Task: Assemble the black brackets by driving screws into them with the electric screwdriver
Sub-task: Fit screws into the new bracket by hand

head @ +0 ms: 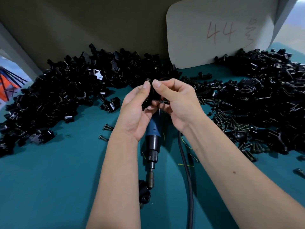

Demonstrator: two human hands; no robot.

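The bracket (151,96) I am working sits raised above the worktop (57,171), pinched between both hands, directly beyond the butt end of the electric screwdriver (152,142). My left hand (135,111) curls round its left side with the thumb up on top; my right hand (175,103) pinches it from the right, forefinger over the upper edge, and a few screws (163,101) seem tucked under its lower fingers, though I cannot tell how many. At the bracket's top a small bright screw head (148,79) shows just beside my left thumb tip.

I judge the bracket to be a small, rigid, hard part, light enough for fingertips, with glossy faces that could slip and turn under the bit. So I would hold it by the flat sides, keeping the screw hole clear and fingers off the screw's line.

The screwdriver lies flat on the worktop below my hands, bit pointing toward me, its tip touching a loose bracket piece (145,192); its cable (186,171) runs along its right side. Left of the screwdriver lies one big heap of brackets (57,90), right of it another heap (264,90) with a spill of loose screws (234,123) at its near edge. Two stray screws (105,132) lie just left of the screwdriver.
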